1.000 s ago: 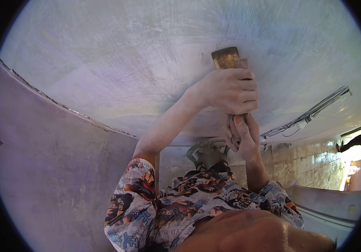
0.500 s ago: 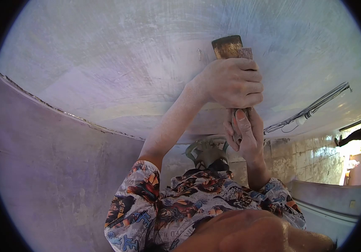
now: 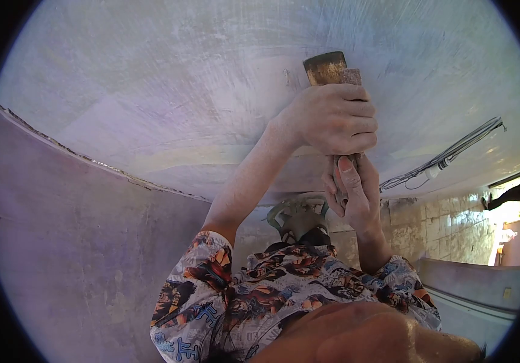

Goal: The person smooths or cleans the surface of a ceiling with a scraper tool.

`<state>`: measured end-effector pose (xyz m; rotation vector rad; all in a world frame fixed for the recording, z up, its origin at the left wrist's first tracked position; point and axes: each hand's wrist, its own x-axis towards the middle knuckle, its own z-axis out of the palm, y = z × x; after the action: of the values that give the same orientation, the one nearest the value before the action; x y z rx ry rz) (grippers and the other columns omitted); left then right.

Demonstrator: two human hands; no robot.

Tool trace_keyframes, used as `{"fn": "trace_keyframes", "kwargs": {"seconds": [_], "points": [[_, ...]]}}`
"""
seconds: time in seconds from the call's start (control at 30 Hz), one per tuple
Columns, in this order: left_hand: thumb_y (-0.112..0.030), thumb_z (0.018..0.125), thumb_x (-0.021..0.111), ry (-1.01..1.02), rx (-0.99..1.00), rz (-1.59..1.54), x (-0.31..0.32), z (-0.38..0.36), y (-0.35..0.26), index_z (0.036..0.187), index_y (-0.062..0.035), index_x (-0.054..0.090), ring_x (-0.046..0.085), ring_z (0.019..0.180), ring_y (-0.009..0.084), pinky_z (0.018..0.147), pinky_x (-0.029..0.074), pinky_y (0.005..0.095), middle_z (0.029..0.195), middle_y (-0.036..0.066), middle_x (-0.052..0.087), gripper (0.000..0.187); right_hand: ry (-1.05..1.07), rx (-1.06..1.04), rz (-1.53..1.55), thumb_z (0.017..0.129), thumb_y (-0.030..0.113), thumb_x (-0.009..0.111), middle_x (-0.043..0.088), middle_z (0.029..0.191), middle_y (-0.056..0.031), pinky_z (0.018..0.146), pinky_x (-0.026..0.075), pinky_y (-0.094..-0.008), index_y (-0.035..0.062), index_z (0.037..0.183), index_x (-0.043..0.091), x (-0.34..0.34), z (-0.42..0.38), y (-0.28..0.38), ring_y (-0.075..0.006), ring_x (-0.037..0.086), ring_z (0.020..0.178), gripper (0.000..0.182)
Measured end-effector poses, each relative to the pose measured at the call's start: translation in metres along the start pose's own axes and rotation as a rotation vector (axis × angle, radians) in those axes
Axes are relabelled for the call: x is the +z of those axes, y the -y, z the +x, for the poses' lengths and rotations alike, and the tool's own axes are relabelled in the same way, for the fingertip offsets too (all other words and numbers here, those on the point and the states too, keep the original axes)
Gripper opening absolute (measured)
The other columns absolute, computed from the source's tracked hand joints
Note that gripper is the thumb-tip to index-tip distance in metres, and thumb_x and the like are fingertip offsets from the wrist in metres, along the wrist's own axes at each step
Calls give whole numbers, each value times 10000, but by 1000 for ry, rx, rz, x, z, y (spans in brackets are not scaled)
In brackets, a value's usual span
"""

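A worn, brown and yellowish flat tool head (image 3: 326,68) sticks out above my left hand (image 3: 340,119), against the pale, streaked surface. Beside it is a smaller grey-brown piece (image 3: 352,77). My left fingers are wrapped round the tool, and its middle is hidden in that fist. Just below, my right hand (image 3: 357,190) is closed round the lower end of the tool, thumb on top. Pale dust covers both hands.
A coil of dark cables with a white bulb (image 3: 432,172) lies along the pale surface at right. A cracked seam (image 3: 90,158) runs along the left. Sandalled feet (image 3: 299,221) show below. Another person in dark clothes (image 3: 514,195) is near the bright opening.
Both hands and the tool have shifted very slightly to the left. The grips look the same.
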<state>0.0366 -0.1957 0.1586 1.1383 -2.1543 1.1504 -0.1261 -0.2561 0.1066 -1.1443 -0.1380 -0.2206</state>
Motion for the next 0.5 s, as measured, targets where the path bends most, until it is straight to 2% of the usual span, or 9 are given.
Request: {"fn": "trace_keyframes", "kwargs": {"seconds": [0.27,0.33,0.43,0.5], "points": [[-168,566,636,47,5,38,-2,0,4,637,-105,492,557,631,140,662,498,281,668,-27,539,172,0,-55,-1,1050,278,402,489,696,-19,378,284,-183,-25,1102,470,3,5,2,-32,370,432,315],[-210,629,612,61,23,47,-9,10,10,643,-141,496,566,696,135,736,494,281,652,-42,486,136,-2,-75,-22,1051,275,401,489,697,-20,379,282,-183,-22,1102,471,4,4,5,-32,370,434,309],[-151,567,638,32,8,10,-3,3,6,638,-107,489,557,637,136,666,500,278,668,-31,538,171,-9,-44,-8,1052,270,399,488,707,-24,378,280,-183,-16,1112,474,6,5,8,-33,368,435,302],[-151,574,639,15,4,22,0,2,3,638,-107,488,558,639,136,667,501,278,670,-30,540,170,-7,-47,-24,1051,275,399,487,714,-28,376,276,-185,-11,1120,476,3,3,-1,-34,367,434,304]]}}
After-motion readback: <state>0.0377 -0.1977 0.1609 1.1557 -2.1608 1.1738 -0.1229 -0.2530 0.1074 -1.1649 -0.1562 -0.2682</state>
